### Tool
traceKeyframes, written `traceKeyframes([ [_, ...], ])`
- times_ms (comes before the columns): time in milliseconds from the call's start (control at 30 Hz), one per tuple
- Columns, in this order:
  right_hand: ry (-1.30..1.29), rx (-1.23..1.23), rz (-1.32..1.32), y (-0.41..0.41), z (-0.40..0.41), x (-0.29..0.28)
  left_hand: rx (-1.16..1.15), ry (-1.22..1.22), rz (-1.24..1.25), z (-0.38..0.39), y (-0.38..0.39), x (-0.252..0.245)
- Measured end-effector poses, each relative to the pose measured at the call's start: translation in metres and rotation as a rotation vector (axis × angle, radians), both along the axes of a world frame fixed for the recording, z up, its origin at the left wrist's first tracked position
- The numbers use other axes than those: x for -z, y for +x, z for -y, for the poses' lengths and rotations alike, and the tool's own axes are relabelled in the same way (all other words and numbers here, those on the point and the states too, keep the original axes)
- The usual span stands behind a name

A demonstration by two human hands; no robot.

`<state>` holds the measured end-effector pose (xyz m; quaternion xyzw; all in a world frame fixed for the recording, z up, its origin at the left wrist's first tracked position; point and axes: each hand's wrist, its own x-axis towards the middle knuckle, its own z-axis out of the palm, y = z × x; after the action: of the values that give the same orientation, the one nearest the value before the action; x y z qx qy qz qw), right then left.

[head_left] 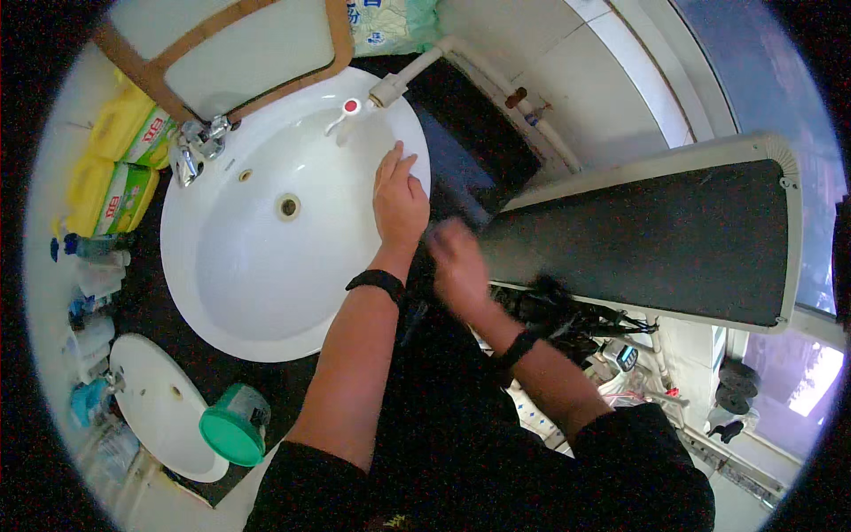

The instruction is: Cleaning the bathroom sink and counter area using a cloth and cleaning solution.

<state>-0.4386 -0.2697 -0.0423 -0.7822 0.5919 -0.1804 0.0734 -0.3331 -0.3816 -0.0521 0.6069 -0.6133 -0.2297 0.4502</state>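
Observation:
Before me is a white oval washbasin (279,286), with a drain (288,207) in its bottom. My left hand (401,199) lies palm down against the basin's right rim, fingers stretched out and nothing visible in them. Just right of that rim, over the dark countertop (452,159), is my right hand (459,266). It is blurred and its fingers look curled; whether they hold anything is unclear. A white plastic tap (350,108) with a red cap juts over the basin's far side, fed by a white pipe (415,70). A chrome tap (196,149) stands at the basin's left edge.
Yellow detergent jugs (113,179) and several bottles line the left wall. A second basin (156,405) and a green-lidded tub (233,435) sit lower left. To the right extends a dark panel (638,239) with a pale frame. A wood-framed mirror (249,60) is above.

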Motion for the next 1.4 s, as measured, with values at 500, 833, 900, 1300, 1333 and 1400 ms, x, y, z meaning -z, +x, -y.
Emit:
traceKeyframes([
  [500, -0.180, 0.055, -0.019, -0.018, 0.103, 0.005, -0.131, 0.193, -0.419, -0.122, 0.097, -0.028],
  [833, -0.036, -0.010, 0.074, 0.019, -0.011, 0.003, -0.074, -0.066, 0.164, -0.144, 0.110, -0.012],
  [900, -0.054, -0.010, 0.074, 0.020, -0.012, 0.001, -0.119, -0.059, 0.063, -0.142, 0.107, -0.012],
  [1300, 0.003, -0.088, 0.183, 0.062, -0.069, -0.008, -0.185, -0.018, 0.047, -0.144, 0.119, 0.000],
  [1333, 0.030, 0.020, 0.326, 0.076, -0.072, 0.000, -0.229, 0.047, 0.023, -0.141, 0.116, -0.002],
  [1400, 0.159, -0.066, 0.394, 0.089, -0.105, 0.003, -0.276, 0.120, 0.052, -0.138, 0.119, -0.003],
])
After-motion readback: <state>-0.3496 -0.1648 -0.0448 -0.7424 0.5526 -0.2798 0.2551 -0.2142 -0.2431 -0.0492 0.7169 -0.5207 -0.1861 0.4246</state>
